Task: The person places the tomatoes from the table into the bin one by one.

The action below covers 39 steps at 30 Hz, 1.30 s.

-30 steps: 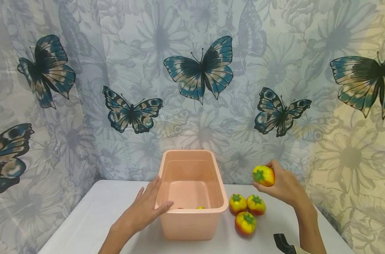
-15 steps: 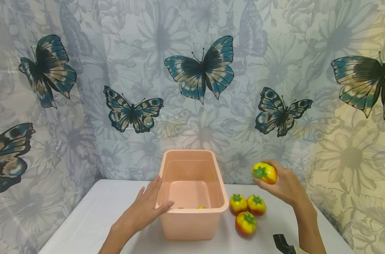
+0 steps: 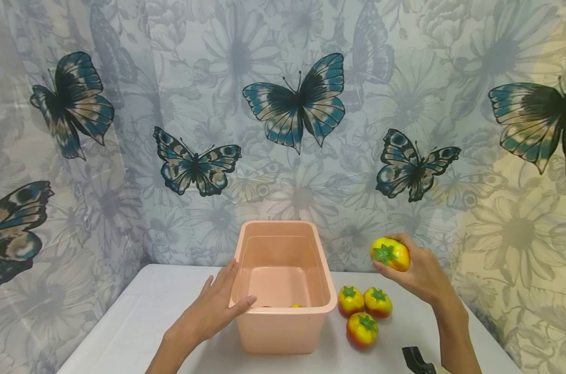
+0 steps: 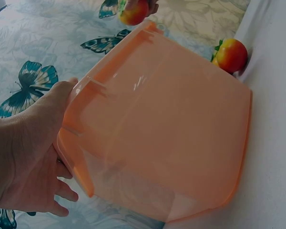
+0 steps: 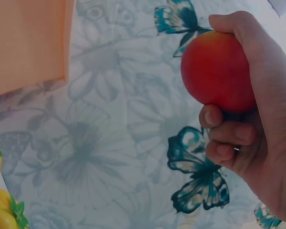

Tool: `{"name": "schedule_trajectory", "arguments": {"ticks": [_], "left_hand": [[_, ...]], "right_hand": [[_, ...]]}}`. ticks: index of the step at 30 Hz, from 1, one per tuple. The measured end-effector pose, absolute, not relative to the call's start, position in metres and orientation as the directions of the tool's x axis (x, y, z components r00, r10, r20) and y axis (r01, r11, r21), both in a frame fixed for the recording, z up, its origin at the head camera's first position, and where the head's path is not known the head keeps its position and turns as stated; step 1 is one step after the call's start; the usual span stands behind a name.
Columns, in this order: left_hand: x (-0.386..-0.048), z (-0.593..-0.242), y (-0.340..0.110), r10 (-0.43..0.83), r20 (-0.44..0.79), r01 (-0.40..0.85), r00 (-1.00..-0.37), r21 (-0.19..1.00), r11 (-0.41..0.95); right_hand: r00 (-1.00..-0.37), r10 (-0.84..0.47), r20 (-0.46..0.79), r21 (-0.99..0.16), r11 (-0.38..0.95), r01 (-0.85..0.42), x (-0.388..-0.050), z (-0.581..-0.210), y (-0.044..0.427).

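Note:
A peach-coloured plastic bin (image 3: 280, 332) stands in the middle of the table. My left hand (image 3: 210, 306) rests on its left side and near corner, fingers extended, thumb lying along the front rim. Off to the right, my right hand (image 3: 423, 272) holds a yellow-and-red persimmon (image 3: 389, 254) above the table, its green leafy top facing the bin. In the right wrist view, thumb and fingers curl round the smooth red underside of that persimmon (image 5: 219, 71). Just inside the bin's near wall, slivers of red and yellow (image 3: 296, 306) show; the front rim hides the rest.
Beside the bin's right wall, three more persimmons (image 3: 362, 330) sit close together on the white table (image 3: 171, 301). A butterfly-print cloth (image 3: 297, 182) hangs behind the table. A black strap-like piece (image 3: 418, 359) lies by the right forearm.
The right hand has raised the persimmon slightly and turned it a little, showing more of its leafy top. The left hand and the bin stay put.

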<state>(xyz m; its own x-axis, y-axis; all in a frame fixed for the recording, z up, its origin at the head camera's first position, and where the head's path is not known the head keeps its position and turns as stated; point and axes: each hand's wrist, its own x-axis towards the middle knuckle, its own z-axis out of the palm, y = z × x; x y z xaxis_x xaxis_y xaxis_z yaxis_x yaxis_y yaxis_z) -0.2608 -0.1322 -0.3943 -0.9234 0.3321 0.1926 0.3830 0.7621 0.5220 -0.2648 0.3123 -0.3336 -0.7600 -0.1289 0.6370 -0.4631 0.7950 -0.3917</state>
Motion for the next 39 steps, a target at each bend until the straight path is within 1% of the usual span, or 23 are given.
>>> {"name": "schedule_trajectory", "arguments": {"ticks": [4, 13, 18, 24, 26, 33, 39], "left_hand": [[-0.261, -0.394, -0.132, 0.33, 0.192, 0.381, -0.924, 0.522, 0.764], [-0.26, -0.394, -0.132, 0.333, 0.188, 0.381, -0.924, 0.527, 0.759], [-0.26, -0.394, -0.132, 0.331, 0.188, 0.38, -0.924, 0.526, 0.761], [-0.26, -0.394, -0.132, 0.327, 0.187, 0.376, -0.926, 0.524, 0.765], [-0.261, -0.394, -0.132, 0.327, 0.189, 0.377, -0.926, 0.522, 0.765], [-0.261, -0.394, -0.131, 0.327, 0.192, 0.379, -0.925, 0.519, 0.766], [-0.261, -0.394, -0.131, 0.328, 0.197, 0.382, -0.924, 0.52, 0.764]], "right_hand": [[-0.755, -0.126, 0.643, -0.383, 0.802, -0.459, -0.262, -0.331, 0.308], [-0.702, -0.113, 0.703, -0.316, 0.835, -0.45, -0.262, -0.331, 0.294], [-0.697, -0.112, 0.708, -0.339, 0.812, -0.474, -0.26, -0.33, 0.285], [-0.673, -0.185, 0.716, -0.312, 0.778, -0.546, -0.258, -0.33, 0.271], [-0.674, -0.213, 0.707, -0.302, 0.771, -0.561, -0.259, -0.331, 0.267], [-0.688, -0.272, 0.673, -0.287, 0.761, -0.582, -0.259, -0.335, 0.25], [-0.686, -0.305, 0.66, -0.243, 0.778, -0.579, -0.258, -0.338, 0.233]]}}
